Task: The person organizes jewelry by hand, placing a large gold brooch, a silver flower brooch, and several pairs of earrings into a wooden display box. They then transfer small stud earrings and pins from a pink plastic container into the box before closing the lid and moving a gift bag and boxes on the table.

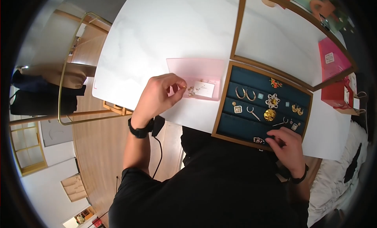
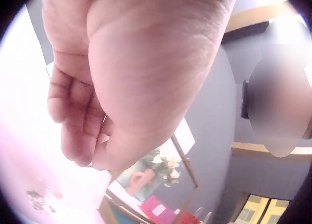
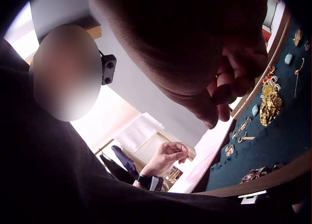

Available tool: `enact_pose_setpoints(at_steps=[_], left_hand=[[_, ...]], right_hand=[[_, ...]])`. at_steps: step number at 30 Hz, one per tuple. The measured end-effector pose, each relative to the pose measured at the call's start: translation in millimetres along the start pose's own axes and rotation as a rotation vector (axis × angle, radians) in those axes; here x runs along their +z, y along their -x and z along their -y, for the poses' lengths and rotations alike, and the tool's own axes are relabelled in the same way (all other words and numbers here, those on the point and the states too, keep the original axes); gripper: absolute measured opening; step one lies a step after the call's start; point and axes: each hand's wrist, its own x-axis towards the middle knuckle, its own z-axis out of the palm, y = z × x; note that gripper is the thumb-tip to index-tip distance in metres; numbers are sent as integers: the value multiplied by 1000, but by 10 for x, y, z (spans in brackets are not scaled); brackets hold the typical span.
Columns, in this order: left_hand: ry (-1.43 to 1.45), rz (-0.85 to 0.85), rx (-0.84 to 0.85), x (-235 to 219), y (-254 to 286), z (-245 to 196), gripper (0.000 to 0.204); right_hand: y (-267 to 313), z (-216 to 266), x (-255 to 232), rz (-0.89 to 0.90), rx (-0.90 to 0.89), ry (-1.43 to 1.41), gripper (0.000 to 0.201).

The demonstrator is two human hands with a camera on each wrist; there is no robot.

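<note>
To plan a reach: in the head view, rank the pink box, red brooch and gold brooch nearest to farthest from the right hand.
1. Gold brooch, just beyond the right hand.
2. Red brooch, tray's far row.
3. Pink box, left of tray.

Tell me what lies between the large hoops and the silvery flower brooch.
A small turquoise square lies between the large hoops and the silvery flower brooch, as the head view shows.

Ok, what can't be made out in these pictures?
Anything pinched in the left hand: too small in the head view; hidden by the thumb's base in the left wrist view.
Print on the white card: too small, head view.
The jewelry tray's near right corner: behind the right hand, head view.
</note>
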Motion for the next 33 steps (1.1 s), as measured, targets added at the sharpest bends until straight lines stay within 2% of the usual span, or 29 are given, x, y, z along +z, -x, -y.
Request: enact_pose_setpoints(at_steps=[1, 3, 5, 8, 10, 11, 12, 13, 14, 18, 20, 23, 30, 33], left_hand=[[8, 4, 8, 15, 22, -110, 10], [201, 53, 42, 45, 83, -373, 15], [336, 189, 106, 145, 118, -625, 18], [398, 319, 306, 411, 70, -949, 19], [400, 368, 357, 551, 5, -1169, 20], [418, 383, 378, 634, -12, -1233, 20], [401, 399, 388, 691, -27, -1279, 20], [379, 413, 393, 729, -36, -1312, 21], [414, 381, 424, 798, -40, -1334, 18], [446, 432, 431, 914, -46, -1393, 18], [460, 449, 414, 946, -62, -1423, 18], [478, 430, 413, 986, -74, -1418, 18], [467, 492, 300, 977, -14, -1382, 19], [487, 484, 322, 1044, 37, -1291, 18]], right_hand=[[-5, 20, 1, -5, 9, 6, 21], [-37, 57, 39, -14, -70, -54, 21], [-90, 120, 72, 23, -113, -65, 28], [-186, 197, 125, 144, -132, -338, 35], [-230, 120, 192, 228, -157, -513, 29], [-215, 90, 170, 208, -135, -501, 29], [-216, 61, 152, 273, -103, -513, 26], [-209, 45, 139, 342, -76, -529, 23], [-185, 39, 130, 310, -50, -521, 18], [-80, -31, 179, 195, 15, -621, 17], [-53, -91, 182, 180, -84, -555, 18], [-61, -105, 118, 227, -120, -490, 17], [-37, -140, 134, 219, -170, -455, 11], [-46, -137, 187, 232, -132, -445, 10]])
